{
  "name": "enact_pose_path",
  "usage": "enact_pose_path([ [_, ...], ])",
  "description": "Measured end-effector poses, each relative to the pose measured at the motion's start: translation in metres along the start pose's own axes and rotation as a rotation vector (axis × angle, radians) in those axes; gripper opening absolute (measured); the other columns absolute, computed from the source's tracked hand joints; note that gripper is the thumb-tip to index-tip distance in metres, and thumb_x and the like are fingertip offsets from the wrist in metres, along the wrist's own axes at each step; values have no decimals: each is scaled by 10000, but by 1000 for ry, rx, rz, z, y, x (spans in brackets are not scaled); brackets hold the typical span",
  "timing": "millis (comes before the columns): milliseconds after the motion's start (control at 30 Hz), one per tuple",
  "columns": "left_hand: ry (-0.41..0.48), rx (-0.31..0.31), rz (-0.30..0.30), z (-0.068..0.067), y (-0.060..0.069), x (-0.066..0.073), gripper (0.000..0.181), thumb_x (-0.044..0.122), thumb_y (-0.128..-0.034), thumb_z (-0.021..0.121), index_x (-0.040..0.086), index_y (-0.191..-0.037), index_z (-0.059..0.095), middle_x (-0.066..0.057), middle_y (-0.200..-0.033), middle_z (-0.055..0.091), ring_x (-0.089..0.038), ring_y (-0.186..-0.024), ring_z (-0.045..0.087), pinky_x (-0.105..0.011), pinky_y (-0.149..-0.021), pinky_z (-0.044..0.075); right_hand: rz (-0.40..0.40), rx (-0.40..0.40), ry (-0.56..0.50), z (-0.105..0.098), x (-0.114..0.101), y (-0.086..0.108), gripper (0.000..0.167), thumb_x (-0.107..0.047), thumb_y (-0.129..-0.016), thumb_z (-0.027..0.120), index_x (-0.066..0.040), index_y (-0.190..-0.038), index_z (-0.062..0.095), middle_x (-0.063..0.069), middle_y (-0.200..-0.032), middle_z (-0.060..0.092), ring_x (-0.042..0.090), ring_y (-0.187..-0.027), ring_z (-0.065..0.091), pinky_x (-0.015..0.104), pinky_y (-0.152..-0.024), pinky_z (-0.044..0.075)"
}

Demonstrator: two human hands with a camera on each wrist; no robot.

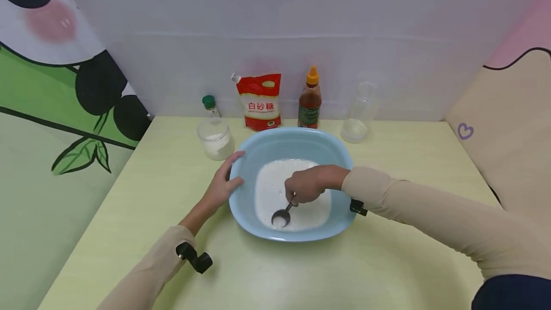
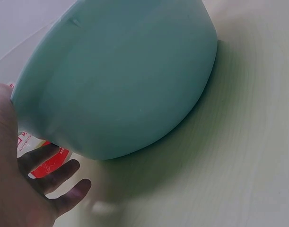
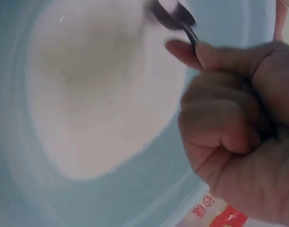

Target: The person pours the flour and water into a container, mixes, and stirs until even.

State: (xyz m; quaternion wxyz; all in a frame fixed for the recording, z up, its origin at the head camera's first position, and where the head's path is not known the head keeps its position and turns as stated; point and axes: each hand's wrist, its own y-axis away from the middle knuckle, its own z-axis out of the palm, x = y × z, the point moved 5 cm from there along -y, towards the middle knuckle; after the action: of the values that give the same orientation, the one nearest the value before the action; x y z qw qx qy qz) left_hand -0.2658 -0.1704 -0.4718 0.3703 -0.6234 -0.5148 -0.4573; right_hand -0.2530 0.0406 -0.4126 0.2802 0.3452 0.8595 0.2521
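Note:
A light blue plastic basin point(image 1: 344, 157) stands on the table with a shallow pool of white milky liquid point(image 1: 269, 190) in it. My left hand point(image 1: 223, 183) grips its left rim, the thumb over the edge. In the left wrist view, the other fingers spread along the outside of the basin point(image 2: 120, 80). Over the liquid, my right hand point(image 1: 306, 185) pinches the handle of a metal spoon point(image 1: 281, 215), whose bowl points down toward the near side. The right wrist view shows the spoon point(image 3: 170, 19) between thumb and forefinger, the other fingers curled into the palm.
Behind the basin are a glass jar of white powder point(image 1: 216, 142), a green-capped bottle point(image 1: 209, 103), a red-and-white sugar pouch point(image 1: 260, 104), a brown sauce bottle point(image 1: 309, 102) and a clear glass point(image 1: 356, 126). A pale wall rises at the table's point(image 1: 413, 157) far edge.

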Motion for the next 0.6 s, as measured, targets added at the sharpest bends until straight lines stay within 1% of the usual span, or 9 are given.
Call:
enact_pose_path([
  [100, -6, -4, 0, 1, -1, -1, 721, -26, -860, 522, 141, -1539, 347, -164, -1643, 228, -423, -1329, 422, -558, -1013, 464, 33, 81, 69, -10, 4, -2, 235, -116, -990, 561, -88, -1177, 701, 18, -1063, 708, 125, -788, 565, 260, -700, 484],
  [167, -7, -6, 3, 1, -1, -1, 721, -24, -860, 526, 139, -1539, 348, -162, -1645, 225, -421, -1334, 418, -554, -1013, 464, 78, 83, 150, -15, 7, -1, 209, -120, -987, 565, -84, -1146, 696, 23, -1016, 708, 134, -805, 564, 262, -729, 490],
  [233, -7, -5, 8, 0, 0, -1, 718, -24, -859, 528, 137, -1537, 352, -165, -1642, 234, -419, -1332, 420, -547, -1011, 466, 122, 25, 200, -17, 8, 1, 161, -136, -979, 586, -121, -1100, 690, -3, -964, 681, 130, -780, 538, 267, -702, 469],
  [300, -4, 0, 11, -1, 0, -1, 716, -29, -859, 528, 137, -1534, 357, -174, -1632, 253, -417, -1325, 427, -536, -1008, 467, 133, -70, 204, -14, 5, 1, 133, -161, -976, 599, -141, -1068, 692, -22, -882, 631, 117, -691, 476, 260, -617, 408],
  [367, 1, 7, 6, -2, 1, -1, 716, -36, -859, 526, 147, -1532, 362, -168, -1628, 263, -413, -1318, 433, -527, -1003, 467, 114, -129, 157, -11, -1, -1, 131, -178, -977, 602, -154, -1054, 705, -41, -827, 586, 102, -608, 420, 255, -548, 346],
  [433, 0, 9, 3, -2, 1, 0, 721, -41, -856, 521, 144, -1534, 359, -173, -1626, 264, -410, -1318, 433, -512, -1004, 466, 74, -144, 87, -8, -9, -5, 146, -185, -984, 593, -159, -1065, 711, -48, -817, 565, 100, -561, 387, 253, -509, 317],
  [500, -5, 6, 0, -2, 1, 0, 727, -42, -853, 523, 138, -1537, 354, -171, -1632, 255, -407, -1322, 430, -499, -1005, 464, 32, -116, 60, -8, -15, -11, 166, -188, -995, 577, -148, -1101, 699, -50, -841, 578, 91, -586, 420, 243, -522, 347],
  [567, -7, 2, 1, -1, 1, 0, 728, -39, -851, 525, 137, -1537, 354, -170, -1634, 250, -407, -1327, 427, -500, -1002, 466, 11, -38, 80, -13, -19, -16, 171, -184, -1002, 563, -145, -1130, 669, -34, -935, 629, 99, -685, 493, 242, -599, 418],
  [600, -7, 2, 2, -1, 1, 0, 729, -37, -849, 526, 138, -1535, 356, -169, -1636, 248, -406, -1333, 423, -503, -1008, 462, 16, 4, 102, -16, -20, -19, 191, -181, -998, 571, -138, -1161, 660, -23, -990, 652, 105, -748, 526, 243, -657, 454],
])
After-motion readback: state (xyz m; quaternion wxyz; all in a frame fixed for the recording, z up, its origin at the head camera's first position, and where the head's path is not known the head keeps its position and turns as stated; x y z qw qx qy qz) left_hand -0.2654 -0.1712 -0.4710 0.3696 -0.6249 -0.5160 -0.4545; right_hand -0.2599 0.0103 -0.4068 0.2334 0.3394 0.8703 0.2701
